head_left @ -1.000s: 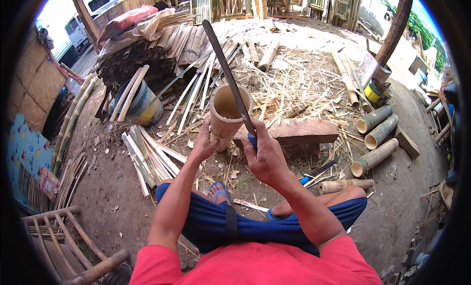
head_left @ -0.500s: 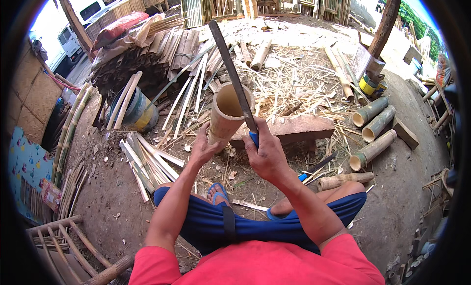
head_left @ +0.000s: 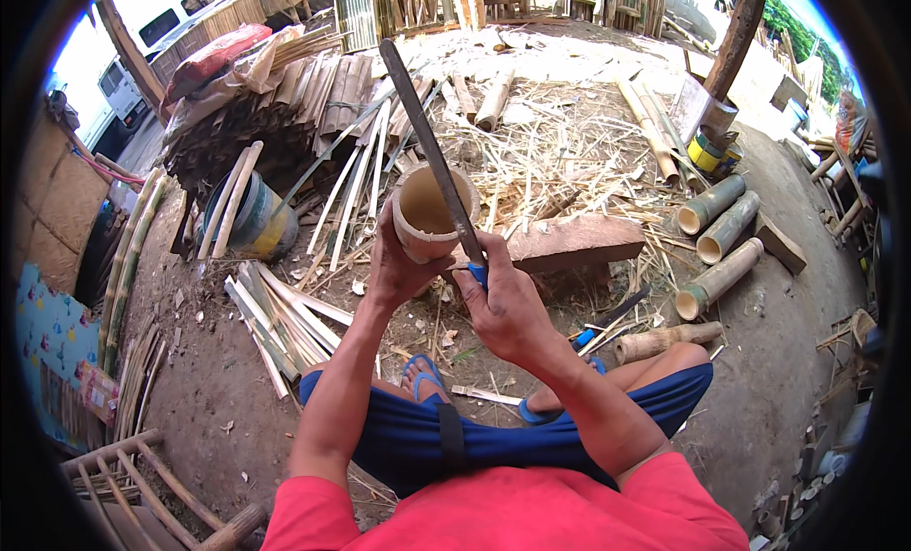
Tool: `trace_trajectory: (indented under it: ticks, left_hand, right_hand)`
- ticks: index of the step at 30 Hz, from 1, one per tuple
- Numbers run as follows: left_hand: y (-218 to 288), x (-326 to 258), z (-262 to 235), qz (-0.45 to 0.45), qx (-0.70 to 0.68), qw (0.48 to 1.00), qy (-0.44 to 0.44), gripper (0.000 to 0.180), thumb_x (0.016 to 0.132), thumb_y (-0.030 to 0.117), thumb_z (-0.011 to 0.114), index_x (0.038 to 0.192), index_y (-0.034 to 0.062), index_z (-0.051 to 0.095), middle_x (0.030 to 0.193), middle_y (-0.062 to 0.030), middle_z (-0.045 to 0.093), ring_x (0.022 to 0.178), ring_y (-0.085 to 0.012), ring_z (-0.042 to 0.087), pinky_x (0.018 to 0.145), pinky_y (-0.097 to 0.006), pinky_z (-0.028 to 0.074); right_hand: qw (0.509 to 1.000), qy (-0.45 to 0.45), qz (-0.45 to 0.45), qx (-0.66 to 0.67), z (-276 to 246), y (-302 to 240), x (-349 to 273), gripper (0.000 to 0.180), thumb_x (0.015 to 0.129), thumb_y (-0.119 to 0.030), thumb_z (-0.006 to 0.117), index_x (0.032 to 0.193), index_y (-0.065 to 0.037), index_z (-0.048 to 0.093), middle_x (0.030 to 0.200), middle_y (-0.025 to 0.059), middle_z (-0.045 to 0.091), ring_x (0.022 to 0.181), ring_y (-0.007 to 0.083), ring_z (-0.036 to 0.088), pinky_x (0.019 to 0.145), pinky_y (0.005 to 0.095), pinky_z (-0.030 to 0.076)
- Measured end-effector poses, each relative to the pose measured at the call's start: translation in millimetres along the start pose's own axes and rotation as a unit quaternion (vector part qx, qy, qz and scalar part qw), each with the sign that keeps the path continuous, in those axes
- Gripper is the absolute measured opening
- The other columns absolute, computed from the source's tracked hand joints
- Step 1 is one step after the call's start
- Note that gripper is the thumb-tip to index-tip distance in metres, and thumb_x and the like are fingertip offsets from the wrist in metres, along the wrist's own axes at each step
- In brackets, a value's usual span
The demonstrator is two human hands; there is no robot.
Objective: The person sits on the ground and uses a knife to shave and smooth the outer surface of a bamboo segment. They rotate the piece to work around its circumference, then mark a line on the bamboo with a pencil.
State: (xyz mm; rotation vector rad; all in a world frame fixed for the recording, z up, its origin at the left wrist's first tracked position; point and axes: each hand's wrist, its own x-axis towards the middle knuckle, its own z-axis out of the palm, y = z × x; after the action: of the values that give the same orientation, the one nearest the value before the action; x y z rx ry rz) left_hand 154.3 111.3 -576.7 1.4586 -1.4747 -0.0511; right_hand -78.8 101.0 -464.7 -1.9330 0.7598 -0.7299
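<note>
My left hand is wrapped round a short, wide bamboo tube, its open mouth tilted up toward me. In my right hand is a machete with a blue handle and a long dark blade. The blade slants up and to the left, passing in front of the tube's right rim; I cannot tell whether they touch. Just beyond my right hand lies a thick wooden block. A second blue-handled blade rests on the ground to the right.
Several cut bamboo tubes lie at the right. Split bamboo strips are piled at the left, near a bucket. Shavings cover the ground ahead, with stacked slats farther back. A pole frame stands lower left.
The bamboo tube has turned so its mouth faces me more. My left hand has moved up its side. The machete and right hand have shifted slightly left and down.
</note>
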Motion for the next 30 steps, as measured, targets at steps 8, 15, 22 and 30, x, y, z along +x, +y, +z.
trace_trajectory:
  ticks: [8,15,22,30]
  left_hand:
    - [0,-5,-4,-0.001,-0.005,1.0,0.023,0.132,0.058,0.017,0.102,0.159,0.009,0.016,0.146,-0.025,0.047,0.133,-0.0418,0.055,0.107,-0.051,0.05]
    - [1,-5,-4,0.029,0.014,0.998,0.054,0.132,0.059,0.015,0.101,0.158,0.0083,0.014,0.146,-0.0257,0.047,0.131,-0.0424,0.056,0.106,-0.051,0.05]
    - [10,-6,-3,0.01,0.045,0.997,0.066,0.13,0.06,0.015,0.101,0.158,0.0084,0.016,0.146,-0.0243,0.047,0.131,-0.0406,0.056,0.106,-0.051,0.051]
    - [3,-10,-3,-0.01,-0.011,0.998,0.062,0.125,0.063,0.015,0.1,0.157,0.0077,0.018,0.142,-0.0237,0.052,0.128,-0.0399,0.059,0.104,-0.049,0.053]
  right_hand:
    - [1.0,-0.001,-0.023,-0.019,9,-1,2,0.043,0.105,-0.018,0.06,0.141,-0.011,0.037,0.093,0.0303,0.069,0.089,0.0556,0.066,0.072,0.0619,0.047]
    - [1.0,-0.006,0.008,-0.016,8,-6,8,0.028,0.104,-0.018,0.062,0.12,-0.005,0.043,0.093,0.0297,0.067,0.09,0.054,0.066,0.072,0.0593,0.049]
    - [0.996,0.045,-0.076,0.004,4,-11,6,0.035,0.103,-0.016,0.063,0.133,-0.003,0.05,0.1,0.0307,0.068,0.095,0.0531,0.066,0.076,0.0557,0.052]
    - [0.992,-0.065,0.039,0.103,-10,-16,13,0.036,0.104,-0.015,0.061,0.136,-0.003,0.051,0.09,0.02,0.068,0.074,0.0319,0.07,0.065,0.0436,0.054]
